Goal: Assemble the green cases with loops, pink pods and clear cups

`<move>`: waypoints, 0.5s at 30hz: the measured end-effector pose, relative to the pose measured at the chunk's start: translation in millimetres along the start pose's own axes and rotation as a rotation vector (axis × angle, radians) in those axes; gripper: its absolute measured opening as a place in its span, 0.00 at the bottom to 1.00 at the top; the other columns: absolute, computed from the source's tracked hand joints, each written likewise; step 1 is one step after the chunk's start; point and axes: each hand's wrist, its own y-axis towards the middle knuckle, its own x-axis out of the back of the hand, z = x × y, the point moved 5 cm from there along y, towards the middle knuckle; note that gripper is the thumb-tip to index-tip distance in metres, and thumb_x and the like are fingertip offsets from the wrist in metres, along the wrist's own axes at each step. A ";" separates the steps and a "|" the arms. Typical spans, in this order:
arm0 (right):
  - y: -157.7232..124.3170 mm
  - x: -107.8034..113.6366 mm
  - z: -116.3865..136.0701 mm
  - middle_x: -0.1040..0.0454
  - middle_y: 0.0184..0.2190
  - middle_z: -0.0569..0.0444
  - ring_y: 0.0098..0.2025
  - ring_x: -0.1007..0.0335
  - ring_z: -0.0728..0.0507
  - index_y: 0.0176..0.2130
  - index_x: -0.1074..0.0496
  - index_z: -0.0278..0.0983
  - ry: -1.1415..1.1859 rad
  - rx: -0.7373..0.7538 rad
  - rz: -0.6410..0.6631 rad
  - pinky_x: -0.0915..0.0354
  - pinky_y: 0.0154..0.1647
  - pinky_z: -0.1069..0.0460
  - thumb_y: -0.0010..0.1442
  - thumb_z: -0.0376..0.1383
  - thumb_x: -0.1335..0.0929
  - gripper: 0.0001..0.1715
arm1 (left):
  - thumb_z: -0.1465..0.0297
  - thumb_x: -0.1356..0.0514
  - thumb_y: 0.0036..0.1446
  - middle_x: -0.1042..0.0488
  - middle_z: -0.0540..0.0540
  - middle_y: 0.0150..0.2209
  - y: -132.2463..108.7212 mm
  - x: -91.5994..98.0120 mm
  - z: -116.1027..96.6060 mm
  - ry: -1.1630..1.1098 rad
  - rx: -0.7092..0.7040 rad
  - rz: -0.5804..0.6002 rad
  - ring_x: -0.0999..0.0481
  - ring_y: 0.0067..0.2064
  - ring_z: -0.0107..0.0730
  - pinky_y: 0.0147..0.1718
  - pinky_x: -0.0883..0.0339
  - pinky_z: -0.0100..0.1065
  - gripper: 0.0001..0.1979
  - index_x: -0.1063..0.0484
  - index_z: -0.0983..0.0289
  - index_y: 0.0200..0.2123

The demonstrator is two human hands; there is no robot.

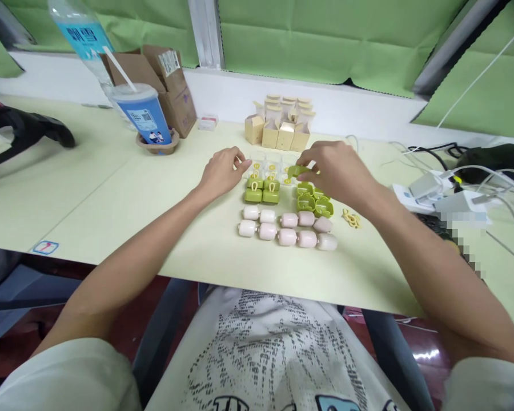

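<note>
My right hand (332, 168) pinches a small green plastic piece (297, 170) above the table. To the left, the fingers of my left hand (223, 172) are curled together beside clear plastic cups (272, 160) with yellow centres; whatever they may hold is hidden. In front of these cups sit several green square pieces (262, 194) with cream loops on top. Open green shells (306, 202) lie below my right hand. Nearer to me are two rows of white and pale pink barrel-shaped pieces (287, 237).
Small open cardboard boxes (285, 135) stand at the back. Cream loops (351, 218) lie in a pile at the right. A blue cup (148, 117) with a straw, a brown carton (177, 94) and a water bottle (83, 45) stand back left. Chargers and cables (462, 200) crowd the right.
</note>
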 end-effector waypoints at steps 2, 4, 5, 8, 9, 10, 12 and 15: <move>5.4 -14.1 9.9 0.15 0.51 0.40 0.46 0.17 0.31 0.52 0.14 0.35 -0.117 -0.009 0.084 0.30 0.42 0.42 0.68 0.32 0.26 0.14 | 0.58 0.37 0.73 0.16 0.59 0.43 -2.0 -2.8 -0.8 -0.040 0.054 0.047 0.19 0.44 0.45 0.50 0.26 0.43 0.13 0.24 0.62 0.49; 6.4 -25.0 18.6 0.16 0.53 0.39 0.47 0.18 0.31 0.54 0.15 0.34 -0.190 -0.008 0.139 0.37 0.39 0.44 0.70 0.33 0.27 0.15 | 0.58 0.37 0.73 0.16 0.58 0.43 -3.7 -5.8 -2.9 -0.043 0.074 0.083 0.18 0.43 0.45 0.49 0.27 0.42 0.14 0.25 0.62 0.51; 6.1 -28.6 22.0 0.17 0.54 0.38 0.47 0.18 0.31 0.55 0.16 0.34 -0.217 -0.009 0.155 0.39 0.38 0.44 0.72 0.34 0.28 0.15 | 0.58 0.36 0.73 0.16 0.58 0.43 -4.3 -7.6 -3.5 -0.034 0.075 0.097 0.18 0.43 0.44 0.49 0.27 0.42 0.13 0.26 0.61 0.51; 4.5 -33.5 28.0 0.17 0.55 0.36 0.47 0.19 0.31 0.55 0.16 0.33 -0.277 -0.024 0.179 0.44 0.36 0.45 0.75 0.36 0.30 0.15 | 0.60 0.36 0.73 0.15 0.57 0.42 -5.1 -13.8 -2.5 -0.019 0.078 0.138 0.17 0.42 0.44 0.49 0.27 0.42 0.11 0.26 0.60 0.49; 4.1 -34.2 28.9 0.17 0.55 0.36 0.47 0.19 0.31 0.55 0.16 0.34 -0.291 -0.029 0.183 0.45 0.36 0.45 0.75 0.36 0.31 0.16 | 0.61 0.36 0.73 0.15 0.57 0.42 -5.2 -15.5 -1.5 -0.023 0.083 0.146 0.17 0.42 0.44 0.49 0.27 0.42 0.10 0.26 0.60 0.50; 3.9 -34.8 29.3 0.18 0.55 0.36 0.47 0.19 0.31 0.54 0.16 0.34 -0.303 -0.034 0.186 0.45 0.37 0.45 0.75 0.36 0.31 0.16 | 0.61 0.36 0.73 0.15 0.56 0.40 -5.4 -16.7 -0.7 -0.030 0.085 0.149 0.16 0.41 0.44 0.49 0.27 0.43 0.10 0.27 0.60 0.51; 3.7 -37.3 29.5 0.17 0.56 0.35 0.47 0.19 0.30 0.55 0.17 0.35 -0.316 -0.035 0.193 0.45 0.37 0.45 0.74 0.36 0.31 0.16 | 0.63 0.35 0.72 0.16 0.54 0.38 -5.9 -18.0 0.2 -0.046 0.086 0.152 0.17 0.40 0.44 0.49 0.26 0.43 0.11 0.28 0.60 0.53; 4.2 -43.3 29.7 0.17 0.55 0.35 0.47 0.19 0.30 0.54 0.17 0.35 -0.326 -0.017 0.195 0.46 0.36 0.45 0.75 0.35 0.32 0.15 | 0.65 0.34 0.71 0.17 0.52 0.35 -7.4 -17.6 -0.8 -0.083 0.078 0.158 0.17 0.39 0.44 0.48 0.27 0.42 0.13 0.29 0.59 0.55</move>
